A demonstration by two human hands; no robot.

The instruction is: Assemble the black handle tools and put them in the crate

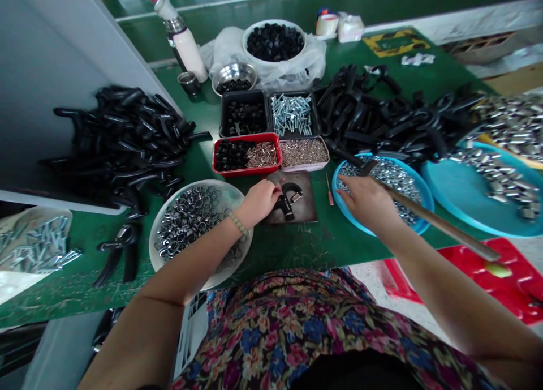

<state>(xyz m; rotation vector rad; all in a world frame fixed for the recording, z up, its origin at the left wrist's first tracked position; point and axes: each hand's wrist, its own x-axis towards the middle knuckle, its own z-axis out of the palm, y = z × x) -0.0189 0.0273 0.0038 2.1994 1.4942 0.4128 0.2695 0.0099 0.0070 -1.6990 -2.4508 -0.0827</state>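
Observation:
My left hand is closed on the end of a black curved clamp-like part with a small coiled spring near its hook. That part rests on a flat metal plate, and something grey covers a fingertip. My right hand reaches over the left side of a blue tray of small shiny metal pieces, thumb and forefinger apart. Beside that hand lies a hammer, its head over the tray. Between the hands lies a thin screwdriver.
A white bowl of metal rings stands left of the plate. Behind it sit a red box, a tub of rivet-like pieces and a box of screws. Black parts are heaped left and right.

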